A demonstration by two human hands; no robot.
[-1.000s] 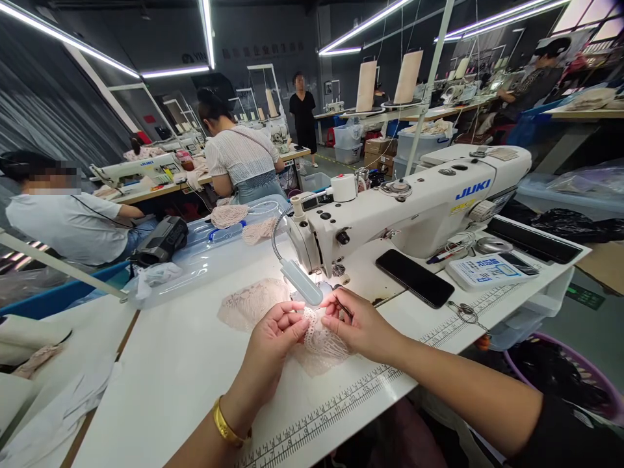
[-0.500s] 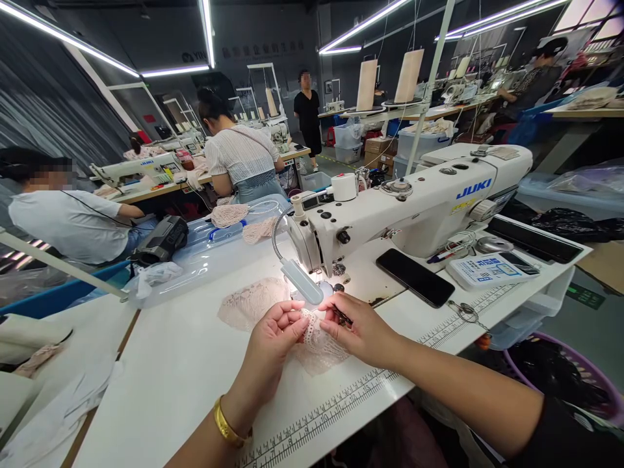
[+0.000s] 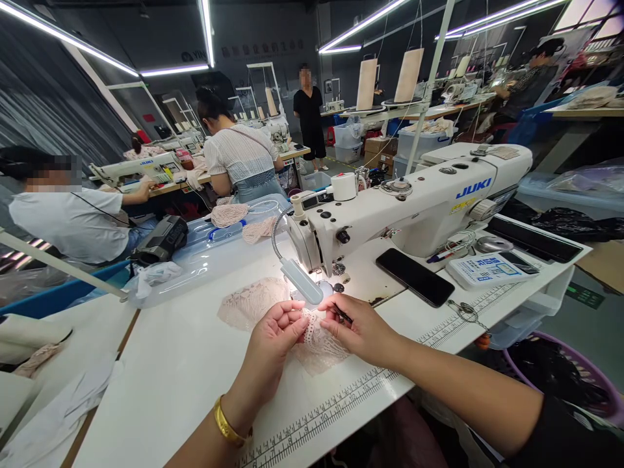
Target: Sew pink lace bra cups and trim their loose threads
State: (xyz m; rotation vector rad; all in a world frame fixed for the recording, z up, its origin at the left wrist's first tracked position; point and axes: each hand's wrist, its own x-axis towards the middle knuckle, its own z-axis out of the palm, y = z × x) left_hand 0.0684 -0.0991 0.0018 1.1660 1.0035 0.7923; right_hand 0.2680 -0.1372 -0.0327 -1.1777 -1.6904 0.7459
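Note:
My left hand point(image 3: 279, 333) pinches the edge of a pale pink lace piece point(image 3: 319, 356) between thumb and fingers. Closed at the same edge is my right hand point(image 3: 358, 330), its fingertips close to the left ones. A slim dark tool point(image 3: 344, 314), mostly hidden, is tucked in the right fingers; its kind does not show. The lace hangs below both hands onto the white table. Just beyond them, a lit grey lamp point(image 3: 303, 282) shines down beside the head of a white sewing machine point(image 3: 414, 198). A second lace piece point(image 3: 254, 303) lies left of the machine's needle area.
Right of the machine's needle area lie a black phone point(image 3: 414, 277) and a white-and-blue box point(image 3: 482, 270). A printed ruler point(image 3: 336, 406) runs along the table's front edge. Behind, a clear plastic bin point(image 3: 195, 260) holds lace bundles. Co-workers sit at machines; one person stands further back.
My hands and the lace look almost unmoved. At the left, a seated co-worker's arm has reached forward toward their machine. The standing person in the back has shifted slightly.

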